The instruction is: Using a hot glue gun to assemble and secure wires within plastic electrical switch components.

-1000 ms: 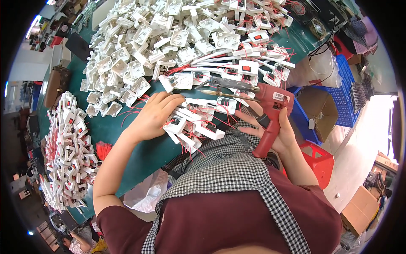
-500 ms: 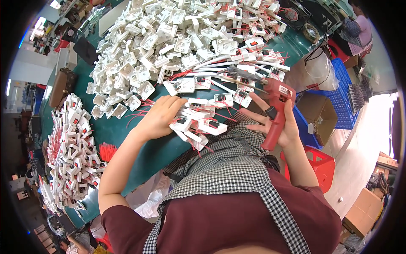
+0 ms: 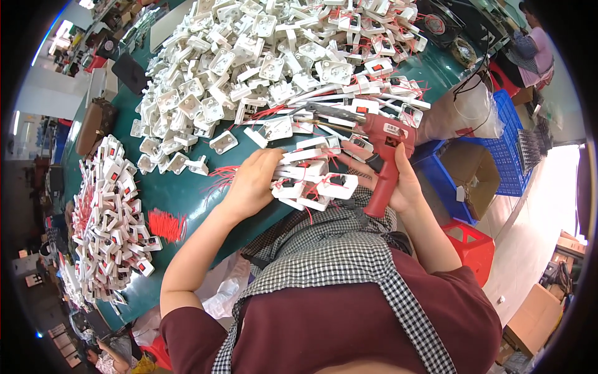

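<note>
My left hand (image 3: 252, 184) grips a cluster of white plastic switch housings (image 3: 336, 187) with thin red wires at the front of the table. Its fingers are closed around their left ends. In my right hand (image 3: 408, 181) is a red pistol-shaped soldering gun (image 3: 385, 184), its handle against the palm. Some right fingers stretch out behind the gun toward the cluster, partly hidden. The gun's metal tip (image 3: 327, 113) points left, above the held cluster and over the white leads. More housings with red wires (image 3: 277, 129) lie just beyond.
A large heap of white housings (image 3: 271, 68) covers the far table. Housings with red switches (image 3: 112, 218) are piled at left, near a bundle of red wires (image 3: 167, 225) on the green table (image 3: 187, 196). Blue crates (image 3: 511, 146) and a red stool (image 3: 476, 249) stand at right.
The held cluster and my left hand have shifted right. My right hand has brought the soldering gun left, closer to the cluster, with its fingers now behind the gun.
</note>
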